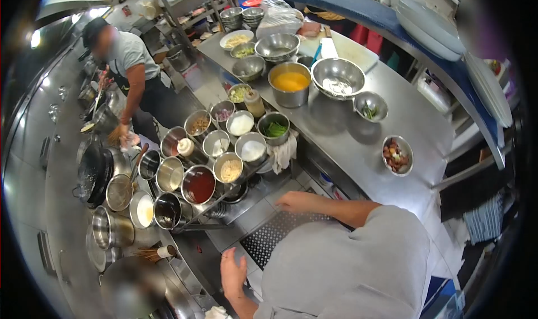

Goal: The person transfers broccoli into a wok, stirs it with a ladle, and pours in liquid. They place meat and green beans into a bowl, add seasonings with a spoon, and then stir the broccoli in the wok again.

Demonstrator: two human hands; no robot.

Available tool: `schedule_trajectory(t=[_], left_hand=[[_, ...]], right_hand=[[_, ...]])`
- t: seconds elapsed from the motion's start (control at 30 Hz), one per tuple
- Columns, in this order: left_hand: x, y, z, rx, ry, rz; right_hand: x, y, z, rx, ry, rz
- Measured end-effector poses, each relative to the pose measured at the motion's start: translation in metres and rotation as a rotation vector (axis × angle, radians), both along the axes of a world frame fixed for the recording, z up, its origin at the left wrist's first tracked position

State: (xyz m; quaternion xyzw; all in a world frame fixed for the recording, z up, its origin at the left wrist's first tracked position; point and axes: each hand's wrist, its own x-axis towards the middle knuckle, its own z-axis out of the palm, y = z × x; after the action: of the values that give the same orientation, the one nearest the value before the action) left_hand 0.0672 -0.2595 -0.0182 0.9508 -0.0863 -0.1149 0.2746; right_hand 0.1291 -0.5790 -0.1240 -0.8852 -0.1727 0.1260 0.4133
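Note:
My left hand (pixel 232 274) hangs in the air over the floor, fingers stretched out and somewhat apart, holding nothing I can see; a ring shows on one finger. My right hand (pixel 296 202) is out in front of my body, fingers loosely extended, with nothing visible in it. Nearest to the hands is a rack of steel containers: dark red sauce (pixel 198 184), a dark brown sauce (pixel 167 209), a pale crumbly ingredient (pixel 230 171) and white powder (pixel 250 148). Close to my left hand, a bamboo brush (pixel 158 253) lies beside the stove.
A co-worker (pixel 134 75) stands at the stove on the left, near a black wok (pixel 96 173). The steel counter (pixel 336 134) holds a pot of yellow liquid (pixel 290 81), bowls, and a cleaver (pixel 328 45) on a cutting board (pixel 358 55). A perforated mat (pixel 274 237) lies below.

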Motion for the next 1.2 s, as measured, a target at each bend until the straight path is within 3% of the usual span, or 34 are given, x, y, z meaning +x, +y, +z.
schedule_trajectory(t=[0.13,0.23,0.4,0.57,0.77,1.0,1.2], left_hand=[[-0.003,-0.067,-0.01,-0.157,0.071,-0.108],[-0.011,-0.089,-0.013,-0.089,0.199,-0.177],[-0.006,-0.098,-0.016,0.003,0.157,-0.299],[-0.003,-0.111,-0.004,-0.009,0.106,-0.465],[-0.026,-0.104,-0.02,-0.061,0.061,-0.703],[-0.059,-0.077,-0.036,-0.08,0.207,-0.571],[-0.064,-0.053,-0.049,-0.056,0.13,-0.488]], right_hand=[[0.001,-0.051,-0.015,-0.012,0.012,-0.06],[-0.003,-0.078,-0.007,0.009,0.031,-0.132],[-0.033,-0.104,0.008,0.02,-0.046,-0.296],[-0.096,-0.098,0.018,0.014,0.025,-0.443],[-0.167,-0.057,0.001,-0.045,0.08,-0.429],[-0.179,-0.035,0.004,-0.112,0.044,-0.371],[-0.162,-0.038,0.003,-0.091,-0.04,-0.303]])
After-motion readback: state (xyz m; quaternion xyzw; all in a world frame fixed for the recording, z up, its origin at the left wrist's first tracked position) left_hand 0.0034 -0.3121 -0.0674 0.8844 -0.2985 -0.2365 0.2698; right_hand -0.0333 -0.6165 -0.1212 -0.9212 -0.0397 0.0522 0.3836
